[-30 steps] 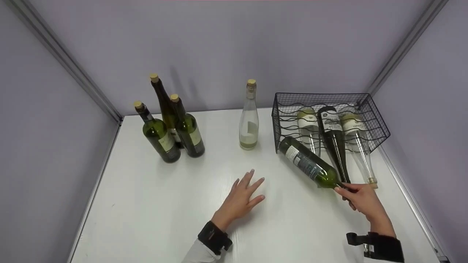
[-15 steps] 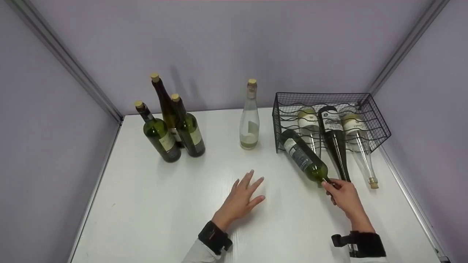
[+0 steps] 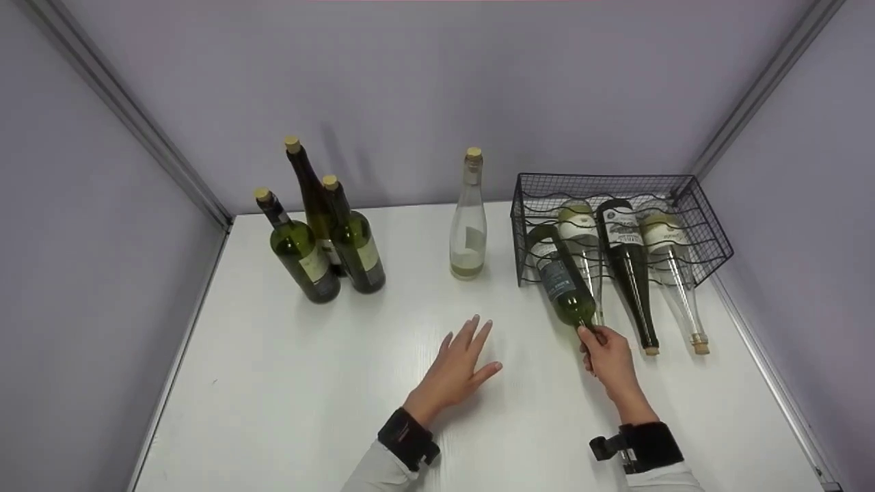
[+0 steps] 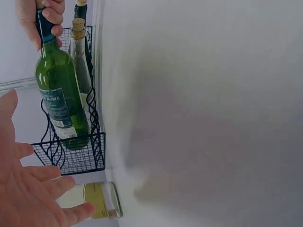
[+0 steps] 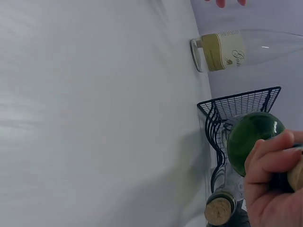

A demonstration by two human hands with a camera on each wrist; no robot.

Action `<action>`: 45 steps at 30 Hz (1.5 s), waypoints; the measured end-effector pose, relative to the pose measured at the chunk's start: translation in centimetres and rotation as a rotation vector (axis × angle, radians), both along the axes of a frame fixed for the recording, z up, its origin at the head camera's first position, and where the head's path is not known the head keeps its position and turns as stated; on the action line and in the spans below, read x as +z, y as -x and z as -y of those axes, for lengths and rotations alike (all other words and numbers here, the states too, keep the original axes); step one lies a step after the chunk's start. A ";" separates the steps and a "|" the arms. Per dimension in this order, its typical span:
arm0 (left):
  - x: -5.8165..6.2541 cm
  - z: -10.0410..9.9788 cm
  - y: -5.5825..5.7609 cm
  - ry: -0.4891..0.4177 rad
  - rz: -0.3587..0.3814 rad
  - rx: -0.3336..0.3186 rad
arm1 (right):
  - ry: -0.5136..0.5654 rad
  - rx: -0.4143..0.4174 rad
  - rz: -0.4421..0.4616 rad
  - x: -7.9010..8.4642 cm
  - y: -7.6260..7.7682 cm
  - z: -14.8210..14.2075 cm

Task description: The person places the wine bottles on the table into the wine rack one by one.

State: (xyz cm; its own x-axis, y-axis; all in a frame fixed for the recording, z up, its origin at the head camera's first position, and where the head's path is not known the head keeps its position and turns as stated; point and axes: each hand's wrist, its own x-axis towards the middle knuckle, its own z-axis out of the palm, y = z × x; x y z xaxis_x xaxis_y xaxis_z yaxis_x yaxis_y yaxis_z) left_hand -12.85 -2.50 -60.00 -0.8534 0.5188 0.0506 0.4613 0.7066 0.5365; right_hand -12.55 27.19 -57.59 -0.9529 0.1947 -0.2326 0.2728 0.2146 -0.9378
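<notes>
My right hand (image 3: 610, 361) grips the neck of a green wine bottle (image 3: 559, 277) with a dark label. The bottle's base end lies in the left part of a black wire wine rack (image 3: 605, 175), its neck toward me. Beside it in the rack lie a clear bottle (image 3: 580, 225), a dark bottle (image 3: 630, 270) and another clear bottle (image 3: 677, 273), necks forward. In the left wrist view the held bottle (image 4: 59, 90) slants over the rack's wire edge. My left hand (image 3: 448, 379), fingers spread and holding nothing, is over the white table. Whether it touches the table I cannot tell.
A corked clear bottle (image 3: 467, 236) stands upright left of the rack. Farther left, a green bottle (image 3: 301, 256), a tall brown bottle (image 3: 311, 198) and another green bottle (image 3: 357, 249) stand close together. Grey panels (image 3: 410, 89) enclose the white table (image 3: 273, 396).
My right hand has swung left with the green bottle, whose base end has moved back into the rack. The bottle now lies closer in line with its neighbours. The left hand has barely moved.
</notes>
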 end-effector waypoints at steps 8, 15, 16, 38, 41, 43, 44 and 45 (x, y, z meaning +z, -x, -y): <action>-0.1 -0.8 0.1 -0.003 -0.008 -0.002 | 0.028 -0.037 0.011 -0.6 1.2 1.5; -0.4 -1.8 0.3 -0.032 -0.005 -0.021 | 0.031 -0.054 0.003 -1.5 2.3 2.4; -0.4 -1.9 0.4 -0.039 -0.002 -0.021 | 0.027 -0.058 0.004 -1.6 2.5 2.6; -1.0 -2.8 0.1 -0.025 0.031 -0.031 | -0.091 -0.065 -0.029 -3.4 5.8 4.1; -1.0 -2.9 0.1 -0.019 0.031 -0.029 | -0.111 -0.068 -0.021 -3.5 6.1 4.3; -1.0 -2.8 0.1 -0.018 0.032 -0.027 | -0.118 -0.063 -0.016 -3.6 6.3 4.4; -1.0 -2.8 0.1 -0.016 0.033 -0.026 | -0.120 -0.061 -0.014 -3.6 6.4 4.5; -1.0 -2.8 0.1 -0.015 0.034 -0.026 | -0.114 -0.058 -0.013 -3.6 6.5 4.6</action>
State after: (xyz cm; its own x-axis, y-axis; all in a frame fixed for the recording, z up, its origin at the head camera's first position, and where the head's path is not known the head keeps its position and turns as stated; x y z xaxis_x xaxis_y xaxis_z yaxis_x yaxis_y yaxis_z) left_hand -12.95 0.34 -61.01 -0.8411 0.5400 0.0297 0.4606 0.6863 0.5629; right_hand -19.02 22.57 -61.21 -0.9418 0.2744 -0.1940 0.2763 0.3038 -0.9118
